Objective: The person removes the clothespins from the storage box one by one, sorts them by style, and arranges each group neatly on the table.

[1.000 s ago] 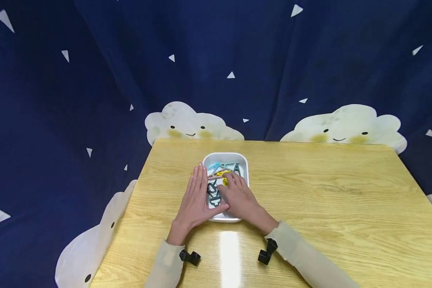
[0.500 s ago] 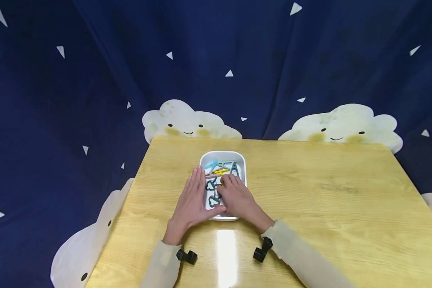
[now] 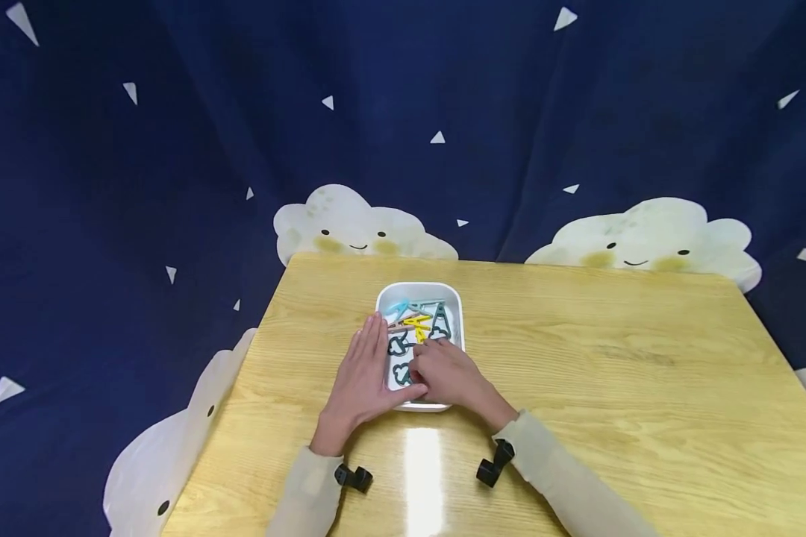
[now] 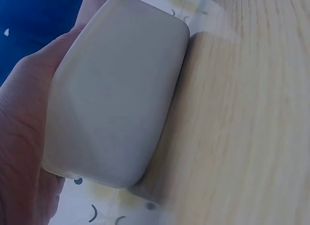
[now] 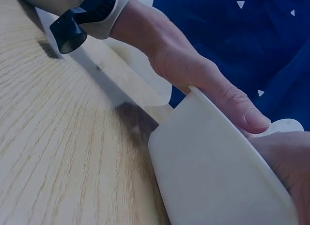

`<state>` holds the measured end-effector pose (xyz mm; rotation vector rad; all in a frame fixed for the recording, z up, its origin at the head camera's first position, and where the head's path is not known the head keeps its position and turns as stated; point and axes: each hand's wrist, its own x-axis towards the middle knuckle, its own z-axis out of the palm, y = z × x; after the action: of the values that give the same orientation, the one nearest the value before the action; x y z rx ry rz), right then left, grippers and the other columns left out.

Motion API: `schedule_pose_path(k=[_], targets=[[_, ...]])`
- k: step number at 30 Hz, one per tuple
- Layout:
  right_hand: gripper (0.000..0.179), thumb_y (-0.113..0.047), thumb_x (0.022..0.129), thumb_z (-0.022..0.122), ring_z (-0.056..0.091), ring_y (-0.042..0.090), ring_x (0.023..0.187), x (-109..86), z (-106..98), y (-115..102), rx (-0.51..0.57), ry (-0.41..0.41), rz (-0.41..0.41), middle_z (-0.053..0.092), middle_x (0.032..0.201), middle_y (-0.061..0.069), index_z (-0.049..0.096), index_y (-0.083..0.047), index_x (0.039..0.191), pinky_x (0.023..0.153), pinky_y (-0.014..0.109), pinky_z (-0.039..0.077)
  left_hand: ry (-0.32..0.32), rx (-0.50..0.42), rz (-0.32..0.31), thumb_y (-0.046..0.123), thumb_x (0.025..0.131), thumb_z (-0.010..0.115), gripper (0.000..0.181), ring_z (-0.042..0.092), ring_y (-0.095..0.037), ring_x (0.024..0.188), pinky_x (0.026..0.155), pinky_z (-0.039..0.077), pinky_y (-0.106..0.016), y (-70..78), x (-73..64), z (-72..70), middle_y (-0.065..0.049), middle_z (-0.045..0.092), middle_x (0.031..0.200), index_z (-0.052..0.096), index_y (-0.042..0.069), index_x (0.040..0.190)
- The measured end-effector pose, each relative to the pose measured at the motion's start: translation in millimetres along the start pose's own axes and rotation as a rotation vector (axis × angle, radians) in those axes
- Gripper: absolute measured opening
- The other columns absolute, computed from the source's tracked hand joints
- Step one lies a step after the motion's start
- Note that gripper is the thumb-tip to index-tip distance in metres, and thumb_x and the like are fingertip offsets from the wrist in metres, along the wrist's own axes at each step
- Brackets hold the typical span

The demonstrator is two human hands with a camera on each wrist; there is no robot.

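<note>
Right hand [image 3: 446, 377] is being curled into the white tray [image 3: 458, 313] at mid-table, its fingertips on the clips [image 3: 416, 328] — whether one is being pinched cannot be told. Left hand [image 3: 363, 377], fingers straight, is being pressed flat against the tray's side — steadying that is best being kept firm.

The right hand [image 3: 446, 373] covers the near end of the white tray [image 3: 458, 313], hiding whatever its fingertips touch; the small coloured clips [image 3: 418, 322] are too tiny to identify, and both wrist views show only the tray's outer wall.
</note>
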<state>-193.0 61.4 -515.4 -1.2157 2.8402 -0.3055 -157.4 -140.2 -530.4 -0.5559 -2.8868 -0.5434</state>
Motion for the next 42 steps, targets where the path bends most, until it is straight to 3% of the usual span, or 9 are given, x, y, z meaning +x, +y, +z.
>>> schedule_pose_path(k=[4,7,11,15,26,33,42], targets=[[0.017,-0.031,0.08,0.084,0.051,0.006,0.065,-2.3,0,3,0.046,0.027,-0.03,0.054,0.067,-0.019,0.07,-0.03,0.07,0.064,0.028,0.043,-0.011,0.009,0.005,0.097,0.08,0.042,0.136,0.002,-0.029,0.162,0.131,0.008,-0.041,1.3,2.4,0.5,-0.02,0.004,0.174,0.005,-0.003,0.165],[0.01,-0.031,0.08,0.083,0.052,0.006,0.064,-2.6,0,4,0.079,0.064,-0.032,0.057,0.067,-0.017,0.075,-0.026,0.081,0.063,0.028,0.044,-0.009,0.015,0.006,0.097,0.079,0.041,0.137,0.005,-0.031,0.162,0.131,0.009,-0.041,1.4,2.9,-0.2,-0.021,0.005,0.174,0.006,-0.004,0.165],[0.044,-0.044,0.08,0.085,0.062,0.015,0.085,-2.8,1,3,0.079,0.104,0.008,0.071,0.092,-0.005,0.075,-0.017,0.112,0.079,0.035,0.054,-0.009,0.031,0.001,0.098,0.08,0.04,0.137,0.008,-0.032,0.162,0.131,0.01,-0.042,0.4,2.3,-0.8,-0.021,0.006,0.174,0.006,-0.004,0.165],[0.07,-0.056,0.079,0.083,0.061,0.024,0.104,-3.1,1,1,0.034,0.067,0.068,0.072,0.119,0.006,0.069,-0.012,0.132,0.095,0.042,0.053,-0.019,0.038,-0.01,0.097,0.08,0.041,0.137,0.003,-0.028,0.162,0.131,0.009,-0.041,-0.3,1.8,0.2,-0.02,0.004,0.175,0.004,-0.002,0.165],[0.071,-0.059,0.083,0.079,0.058,0.028,0.105,8.6,6,0,-0.122,0.001,0.121,0.067,0.122,0.01,0.066,-0.012,0.134,0.094,0.045,0.053,-0.038,0.009,-0.018,0.094,0.08,0.047,0.135,0.0,-0.026,0.162,0.131,0.005,-0.038,-7.6,8.3,-1.0,-0.012,-0.007,0.174,0.003,-0.001,0.166],[0.065,-0.061,0.095,0.065,0.059,0.03,0.11,18.1,3,-1,-0.165,-0.045,0.167,0.066,0.124,0.013,0.065,-0.01,0.135,0.099,0.047,0.052,-0.031,0.014,0.014,0.094,0.081,0.045,0.134,0.004,-0.03,0.162,0.131,0.007,-0.042,-14.5,17.3,-2.0,-0.014,-0.003,0.174,0.005,-0.002,0.165],[0.069,-0.066,0.097,0.058,0.059,0.03,0.114,23.6,4,-5,-0.215,-0.048,0.167,0.066,0.123,0.014,0.066,-0.006,0.131,0.096,0.046,0.053,-0.005,-0.014,0.011,0.094,0.08,0.048,0.135,0.007,-0.032,0.162,0.131,0.01,-0.044,-13.7,14.6,-2.4,-0.017,0.001,0.174,0.008,-0.003,0.165]])
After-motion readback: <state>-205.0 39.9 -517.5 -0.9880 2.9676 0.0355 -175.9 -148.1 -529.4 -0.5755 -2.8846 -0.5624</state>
